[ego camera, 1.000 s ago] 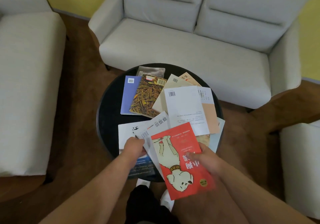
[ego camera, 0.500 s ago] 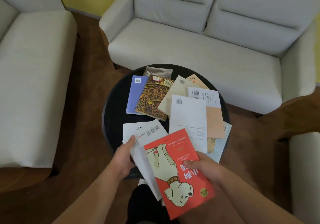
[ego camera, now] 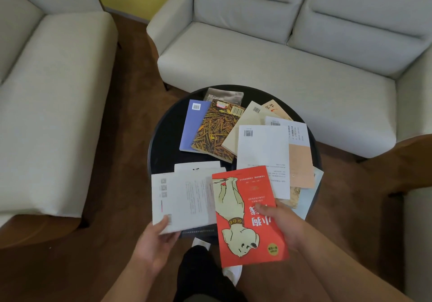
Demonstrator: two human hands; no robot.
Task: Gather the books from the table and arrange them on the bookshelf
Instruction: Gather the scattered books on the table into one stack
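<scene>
Head view: our left hand (ego camera: 154, 243) pinches a white book (ego camera: 184, 201) by its corner at the table's (ego camera: 166, 142) 7 o'clock edge. Our right hand (ego camera: 280, 222) grips a red book (ego camera: 247, 208) at 5 o'clock, thumb on the cover. Loose books (ego camera: 215, 131) overlap toward 12, with a sofa (ego camera: 280, 56) beyond.
</scene>
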